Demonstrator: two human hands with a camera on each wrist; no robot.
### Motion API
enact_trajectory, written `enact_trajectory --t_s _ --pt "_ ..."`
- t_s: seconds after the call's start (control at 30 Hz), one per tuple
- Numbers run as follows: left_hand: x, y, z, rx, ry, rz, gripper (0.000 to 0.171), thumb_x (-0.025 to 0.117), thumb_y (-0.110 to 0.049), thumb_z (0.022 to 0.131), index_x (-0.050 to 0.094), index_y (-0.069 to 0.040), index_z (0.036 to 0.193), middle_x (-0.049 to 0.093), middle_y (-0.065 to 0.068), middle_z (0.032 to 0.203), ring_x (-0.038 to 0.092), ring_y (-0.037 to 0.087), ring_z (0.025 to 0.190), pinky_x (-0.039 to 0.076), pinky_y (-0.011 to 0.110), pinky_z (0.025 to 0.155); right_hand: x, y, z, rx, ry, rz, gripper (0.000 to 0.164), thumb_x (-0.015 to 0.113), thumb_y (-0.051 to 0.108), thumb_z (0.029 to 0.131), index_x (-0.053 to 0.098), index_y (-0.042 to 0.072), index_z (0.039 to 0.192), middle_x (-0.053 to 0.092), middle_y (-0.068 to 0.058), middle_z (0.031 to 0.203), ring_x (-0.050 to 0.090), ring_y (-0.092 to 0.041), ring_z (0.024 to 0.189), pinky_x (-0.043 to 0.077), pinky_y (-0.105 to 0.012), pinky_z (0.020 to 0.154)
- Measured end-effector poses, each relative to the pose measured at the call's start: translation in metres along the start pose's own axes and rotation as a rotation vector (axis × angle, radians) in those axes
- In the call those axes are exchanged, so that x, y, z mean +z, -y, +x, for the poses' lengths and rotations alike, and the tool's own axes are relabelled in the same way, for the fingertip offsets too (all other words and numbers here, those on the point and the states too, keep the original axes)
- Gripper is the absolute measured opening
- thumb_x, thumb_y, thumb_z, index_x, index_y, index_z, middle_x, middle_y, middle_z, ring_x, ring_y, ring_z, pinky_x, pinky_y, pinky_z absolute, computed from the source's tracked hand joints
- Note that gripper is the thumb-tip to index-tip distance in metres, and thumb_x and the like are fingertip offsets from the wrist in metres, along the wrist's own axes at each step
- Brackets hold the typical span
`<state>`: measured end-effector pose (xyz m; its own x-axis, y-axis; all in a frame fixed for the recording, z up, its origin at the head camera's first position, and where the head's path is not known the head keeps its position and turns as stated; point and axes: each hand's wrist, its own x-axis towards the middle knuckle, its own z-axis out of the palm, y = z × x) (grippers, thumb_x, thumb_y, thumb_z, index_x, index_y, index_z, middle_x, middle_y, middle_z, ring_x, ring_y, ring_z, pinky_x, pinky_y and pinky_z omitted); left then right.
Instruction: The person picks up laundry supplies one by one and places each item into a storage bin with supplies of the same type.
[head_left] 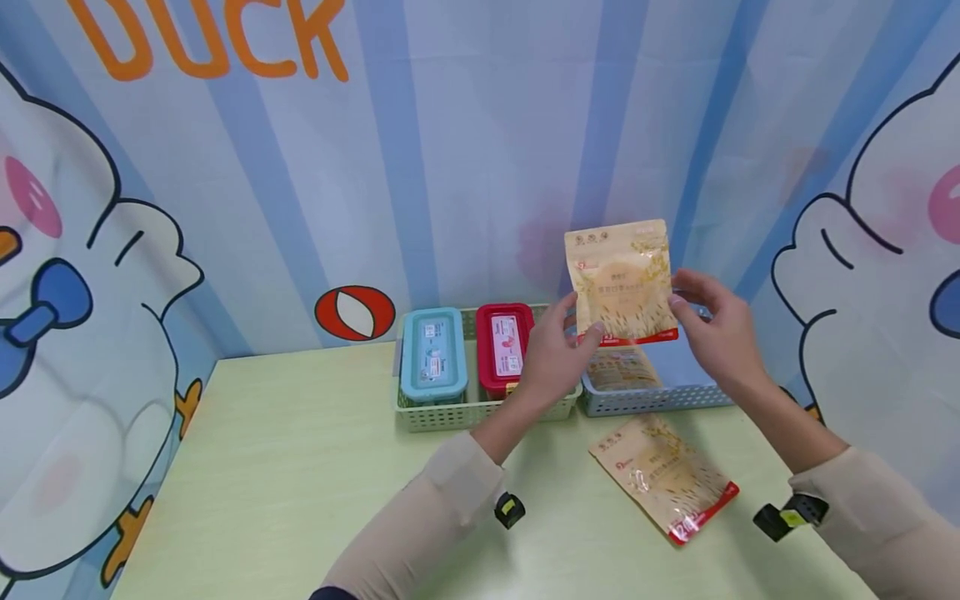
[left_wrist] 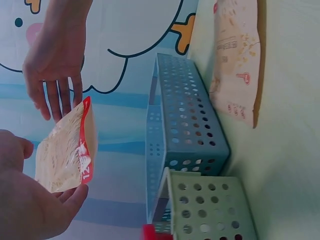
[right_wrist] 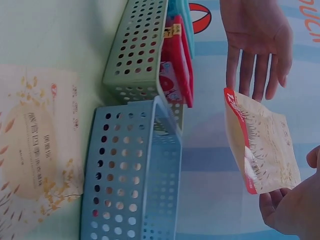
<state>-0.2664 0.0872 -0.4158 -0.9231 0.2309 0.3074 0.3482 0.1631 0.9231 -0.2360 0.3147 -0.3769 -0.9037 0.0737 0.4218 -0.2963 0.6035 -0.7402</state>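
Note:
A beige pouch with a red bottom edge is held upright above the blue basket. My left hand grips its lower left corner, thumb in front and fingers behind. At the pouch's right edge, my right hand pinches it between thumb and fingers. The right wrist view shows the pouch from the side, between both hands. Inside the basket lies a similar pouch, partly hidden. Another matching pouch lies flat on the table in front.
Left of the blue basket stands a green basket with a light-blue lidded box and a red lidded box. The pale table ends at a printed curtain behind the baskets.

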Motion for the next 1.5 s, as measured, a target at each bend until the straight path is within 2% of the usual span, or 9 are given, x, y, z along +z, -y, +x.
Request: enact_trajectory --t_s 0.17,0.57,0.83,0.97,1.07,1.13,1.23,1.4,1.5 --pt "0.006 0.007 -0.003 -0.031 0.059 0.044 0.068 0.067 -0.032 0.105 0.039 -0.008 0.162 0.048 0.007 0.16 0.059 0.026 0.136 0.058 0.033 0.096 0.003 -0.015 -0.001 0.0 0.008 -0.009 0.051 0.055 0.028 0.112 0.05 0.004 0.156 0.059 -0.019 0.149 0.055 -0.035 0.133 0.042 -0.013 0.091" --pt "0.014 0.015 0.004 -0.101 0.103 0.114 0.068 0.064 -0.032 0.106 0.038 -0.007 0.163 0.046 0.009 0.163 0.056 0.029 0.14 0.057 0.039 0.1 0.01 -0.045 0.0 0.081 0.055 0.018 0.057 0.052 0.032 0.113 0.042 0.0 0.159 0.056 -0.023 0.151 0.052 -0.037 0.135 0.042 -0.015 0.092" --pt "0.022 0.021 0.013 -0.128 0.153 0.169 0.067 0.065 -0.029 0.106 0.039 -0.003 0.162 0.054 0.012 0.156 0.06 0.027 0.135 0.058 0.036 0.099 0.015 -0.057 0.003 0.155 0.06 0.016 0.063 0.05 0.037 0.113 0.035 0.0 0.162 0.054 -0.023 0.153 0.049 -0.041 0.139 0.044 -0.058 0.108" --pt "0.025 0.023 0.014 -0.152 0.177 0.254 0.066 0.064 -0.03 0.106 0.04 -0.004 0.162 0.052 0.012 0.158 0.054 0.026 0.141 0.053 0.041 0.108 0.017 -0.063 0.004 0.177 0.058 0.009 0.062 0.052 0.036 0.112 0.037 0.0 0.161 0.057 -0.023 0.151 0.051 -0.04 0.138 0.05 -0.037 0.1" --pt "0.027 0.026 0.013 -0.176 0.173 0.292 0.065 0.065 -0.031 0.105 0.042 -0.005 0.161 0.05 0.011 0.159 0.05 0.026 0.145 0.049 0.044 0.112 0.02 -0.068 0.004 0.175 0.057 0.018 0.062 0.053 0.033 0.112 0.037 -0.002 0.16 0.058 -0.025 0.149 0.053 -0.041 0.135 0.046 -0.02 0.089" --pt "0.028 0.027 0.013 -0.189 0.17 0.297 0.065 0.065 -0.031 0.105 0.042 -0.006 0.161 0.05 0.011 0.16 0.049 0.027 0.146 0.048 0.044 0.114 0.023 -0.072 0.003 0.171 0.061 0.024 0.063 0.054 0.031 0.112 0.035 -0.004 0.16 0.057 -0.027 0.148 0.053 -0.043 0.134 0.044 -0.016 0.087" --pt "0.032 0.03 0.013 -0.206 0.175 0.309 0.066 0.067 -0.031 0.104 0.043 -0.006 0.161 0.05 0.01 0.159 0.049 0.026 0.146 0.048 0.044 0.113 0.026 -0.077 0.001 0.17 0.067 0.008 0.065 0.054 0.032 0.112 0.033 -0.003 0.162 0.056 -0.027 0.15 0.054 -0.043 0.134 0.048 -0.026 0.094" --pt "0.036 0.034 0.013 -0.201 0.195 0.316 0.065 0.067 -0.031 0.104 0.044 -0.006 0.159 0.057 0.009 0.152 0.058 0.023 0.136 0.054 0.041 0.106 0.029 -0.084 -0.001 0.173 0.076 -0.013 0.068 0.051 0.039 0.112 0.031 -0.002 0.163 0.055 -0.027 0.151 0.051 -0.045 0.136 0.045 -0.06 0.106" --pt "0.038 0.037 0.014 -0.158 0.218 0.326 0.063 0.066 -0.029 0.105 0.046 -0.003 0.158 0.06 0.011 0.149 0.063 0.022 0.128 0.056 0.04 0.103 0.031 -0.09 -0.001 0.17 0.063 -0.016 0.069 0.05 0.041 0.112 0.032 -0.002 0.162 0.055 -0.029 0.149 0.051 -0.047 0.135 0.044 -0.064 0.105"
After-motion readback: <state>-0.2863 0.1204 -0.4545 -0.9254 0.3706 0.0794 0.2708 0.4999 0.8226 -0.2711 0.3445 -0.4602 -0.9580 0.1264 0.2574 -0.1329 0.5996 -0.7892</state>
